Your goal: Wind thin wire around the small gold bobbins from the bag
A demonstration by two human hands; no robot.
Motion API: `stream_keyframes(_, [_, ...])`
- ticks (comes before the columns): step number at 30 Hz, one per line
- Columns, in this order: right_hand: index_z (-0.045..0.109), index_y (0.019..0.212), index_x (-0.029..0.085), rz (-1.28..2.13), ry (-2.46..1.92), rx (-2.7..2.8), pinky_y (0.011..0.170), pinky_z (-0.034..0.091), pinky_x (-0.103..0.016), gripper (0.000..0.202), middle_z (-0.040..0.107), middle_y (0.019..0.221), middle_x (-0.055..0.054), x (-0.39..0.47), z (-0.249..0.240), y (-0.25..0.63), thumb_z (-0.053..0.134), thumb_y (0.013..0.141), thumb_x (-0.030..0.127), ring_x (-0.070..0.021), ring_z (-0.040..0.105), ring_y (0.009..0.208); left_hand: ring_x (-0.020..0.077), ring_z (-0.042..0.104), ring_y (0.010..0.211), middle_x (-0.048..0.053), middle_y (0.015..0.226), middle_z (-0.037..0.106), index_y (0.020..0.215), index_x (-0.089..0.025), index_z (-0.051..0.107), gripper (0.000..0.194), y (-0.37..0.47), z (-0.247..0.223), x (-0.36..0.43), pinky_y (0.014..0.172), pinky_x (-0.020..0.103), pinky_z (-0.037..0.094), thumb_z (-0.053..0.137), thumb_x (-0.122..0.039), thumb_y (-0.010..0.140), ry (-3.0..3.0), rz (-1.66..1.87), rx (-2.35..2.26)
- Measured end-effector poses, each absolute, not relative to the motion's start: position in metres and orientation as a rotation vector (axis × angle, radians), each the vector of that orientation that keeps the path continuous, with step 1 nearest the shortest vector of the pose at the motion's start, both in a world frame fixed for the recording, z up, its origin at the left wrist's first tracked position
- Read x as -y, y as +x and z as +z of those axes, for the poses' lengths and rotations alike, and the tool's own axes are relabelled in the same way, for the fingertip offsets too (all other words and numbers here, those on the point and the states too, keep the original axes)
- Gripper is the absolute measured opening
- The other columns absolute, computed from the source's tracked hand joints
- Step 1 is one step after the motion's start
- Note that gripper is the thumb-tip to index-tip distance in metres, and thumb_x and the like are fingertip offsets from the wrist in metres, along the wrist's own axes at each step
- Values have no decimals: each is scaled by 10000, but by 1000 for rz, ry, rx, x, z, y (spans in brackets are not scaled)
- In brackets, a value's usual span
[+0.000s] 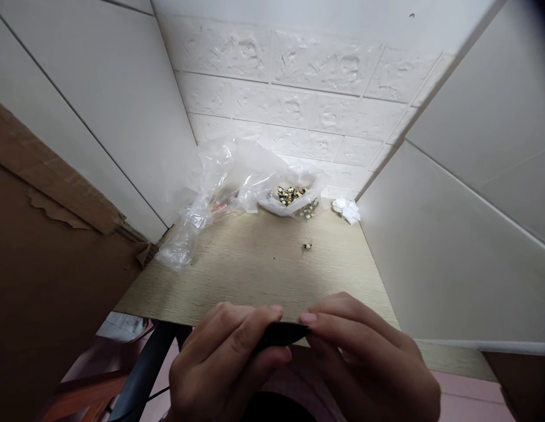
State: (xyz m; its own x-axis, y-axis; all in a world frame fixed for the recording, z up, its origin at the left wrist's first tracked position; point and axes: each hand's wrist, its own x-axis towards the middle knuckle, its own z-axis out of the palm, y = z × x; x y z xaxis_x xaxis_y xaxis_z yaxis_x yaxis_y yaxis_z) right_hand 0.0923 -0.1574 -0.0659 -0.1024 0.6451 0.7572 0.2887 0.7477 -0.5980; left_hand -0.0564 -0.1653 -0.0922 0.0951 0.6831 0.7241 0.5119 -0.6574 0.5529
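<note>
A small flat black piece (285, 333) is held between my two hands at the front edge of the table; its exact kind does not show. My left hand (228, 357) pinches its left side between fingers and thumb. On its right end, the fingertips of my right hand (364, 351) press together; the right thumb is mostly hidden. Beyond the hands, one tiny yellow and black component (307, 247) lies alone on the table. Farther back, a clear plastic bag (272, 205) lies open with many similar components (292, 196) in it.
More crumpled clear plastic (184, 234) lies on the left of the wooden table (237, 269). A crumpled white tissue (346, 210) sits at the back right. White panels rise on both sides, a brick-patterned wall (316, 64) behind. Brown cardboard (57, 264) stands at the left.
</note>
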Motion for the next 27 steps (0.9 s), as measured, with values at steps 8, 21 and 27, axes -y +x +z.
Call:
stream_keyframes(8, [599, 911, 121, 381, -752, 1768, 532, 522, -175, 338, 626, 750, -27, 159, -71, 97, 569, 627, -60, -80, 576, 653, 77, 579, 664, -23, 775, 620, 984, -194, 573, 208, -60, -90, 167, 591, 173, 480, 538, -241, 785, 2198, 1508, -1212])
stream_keyframes(21, [604, 909, 112, 292, -738, 1737, 525, 522, -197, 285, 618, 736, -31, 158, -71, 94, 576, 659, -23, -89, 568, 655, 80, 573, 690, -21, 782, 625, 962, -195, 570, 180, -60, -87, 171, 622, 183, 465, 512, -256, 804, 2151, 1407, -1269])
stream_keyframes(27, [610, 891, 92, 291, -740, 1746, 540, 526, -185, 269, 620, 736, -35, 158, -70, 95, 584, 651, -28, -84, 570, 656, 84, 577, 668, -24, 762, 628, 945, -198, 585, 174, -55, -88, 170, 596, 194, 467, 528, -263, 793, 2128, 1512, -1284])
